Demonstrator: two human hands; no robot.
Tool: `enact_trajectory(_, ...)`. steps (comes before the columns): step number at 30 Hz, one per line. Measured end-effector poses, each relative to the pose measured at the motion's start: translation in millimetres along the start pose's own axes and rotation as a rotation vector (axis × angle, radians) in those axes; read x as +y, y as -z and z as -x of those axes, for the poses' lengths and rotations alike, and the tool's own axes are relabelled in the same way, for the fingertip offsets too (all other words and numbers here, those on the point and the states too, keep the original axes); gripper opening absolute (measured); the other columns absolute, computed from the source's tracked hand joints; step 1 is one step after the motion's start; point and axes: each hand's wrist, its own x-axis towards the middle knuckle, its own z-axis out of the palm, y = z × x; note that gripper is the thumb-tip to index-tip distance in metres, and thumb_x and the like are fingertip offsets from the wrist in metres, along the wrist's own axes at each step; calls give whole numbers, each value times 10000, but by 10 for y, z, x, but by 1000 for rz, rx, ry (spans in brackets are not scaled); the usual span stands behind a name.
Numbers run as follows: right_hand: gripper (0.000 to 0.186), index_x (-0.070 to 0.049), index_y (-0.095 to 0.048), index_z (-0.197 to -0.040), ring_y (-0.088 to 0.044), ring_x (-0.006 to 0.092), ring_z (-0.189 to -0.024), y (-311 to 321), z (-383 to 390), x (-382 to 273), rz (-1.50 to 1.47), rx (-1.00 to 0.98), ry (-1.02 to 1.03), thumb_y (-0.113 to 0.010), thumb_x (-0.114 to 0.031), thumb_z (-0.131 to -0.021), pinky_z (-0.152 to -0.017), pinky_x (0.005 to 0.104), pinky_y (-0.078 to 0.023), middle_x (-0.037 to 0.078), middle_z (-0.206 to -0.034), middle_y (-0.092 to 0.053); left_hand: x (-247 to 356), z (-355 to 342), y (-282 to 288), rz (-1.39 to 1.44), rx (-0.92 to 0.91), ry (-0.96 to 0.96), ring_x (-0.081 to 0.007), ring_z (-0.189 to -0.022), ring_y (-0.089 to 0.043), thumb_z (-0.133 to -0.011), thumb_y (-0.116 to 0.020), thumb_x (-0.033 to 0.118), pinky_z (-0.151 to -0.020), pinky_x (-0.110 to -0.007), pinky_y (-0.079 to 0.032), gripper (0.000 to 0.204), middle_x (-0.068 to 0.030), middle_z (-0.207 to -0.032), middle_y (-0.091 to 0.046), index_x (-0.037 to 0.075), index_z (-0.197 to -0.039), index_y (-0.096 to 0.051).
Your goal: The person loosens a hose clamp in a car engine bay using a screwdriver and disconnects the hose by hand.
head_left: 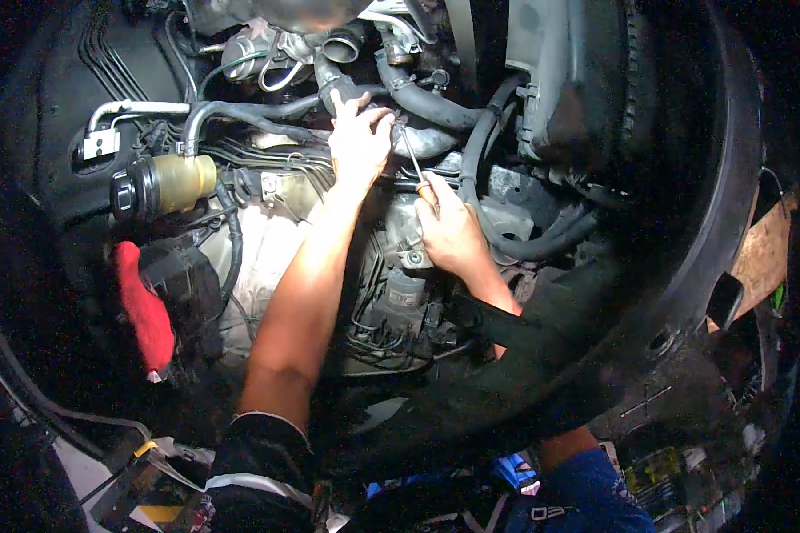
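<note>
My left hand (362,147) reaches into the engine bay, its fingers bent over a dark rubber hose (333,80) beside a metal elbow pipe (425,142). The thumb and the part of the hose under the palm are hidden. Just to the right and nearer me, my right hand (453,231) is closed round a screwdriver (415,153) with an orange-brown handle. Its thin shaft points up and left, toward the elbow pipe; the tip's exact contact cannot be made out. Part of my right forearm is covered by the dark body edge.
A yellowed fluid reservoir (178,180) with a black cap stands at the left. Below it lies a red cloth (142,306). Thick black hoses (480,164) curve past the right hand, and a large black housing (564,89) rises at the back right. The curved front edge crosses below.
</note>
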Motion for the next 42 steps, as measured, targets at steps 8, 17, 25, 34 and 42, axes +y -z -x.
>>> enact_trajectory(8,381,-46,-583,-1291,-447,68,-482,180,-375,-267,-421,-190,-444,-605,-275,-987,-395,250,-342,23,-743,-535,-7,25,10,92,3,35,-402,-1474,-279,-870,-710,229,-1179,-610,-257,178,-115,-1352,-583,135,-1003,-781)
enact_trajectory(17,349,-11,-544,-1273,-606,179,-613,-56,-136,53,-456,-69,-335,-513,-256,-1026,-548,352,-484,80,-726,-604,59,5,-19,-6,25,-28,-372,-1435,-377,-865,-725,295,-1132,-409,-388,209,-108,-1308,-634,152,-1004,-787)
enact_trajectory(25,341,44,-536,-1270,-631,456,-1060,95,9,-233,194,-45,34,-501,-131,-980,-901,456,-503,276,-1129,-667,-48,22,23,-7,43,-17,-381,-1436,-372,-860,-730,295,-1136,-413,-386,203,-101,-1304,-633,161,-1001,-787)
enact_trajectory(34,292,3,-575,-1200,-670,428,-899,256,-117,-456,593,241,146,-574,-161,-957,-787,489,-539,244,-1023,-679,4,25,18,47,-5,-37,-413,-1480,-248,-929,-636,287,-1130,-666,-297,249,-131,-1366,-565,112,-1062,-753)
enact_trajectory(42,181,-110,-648,-1065,-606,344,-958,370,-170,-318,864,241,177,-617,-191,-906,-816,518,-497,104,-982,-664,244,164,106,-119,125,-247,-442,-1390,-345,-952,-599,261,-1136,-646,-231,350,-193,-1360,-502,82,-1253,-619)
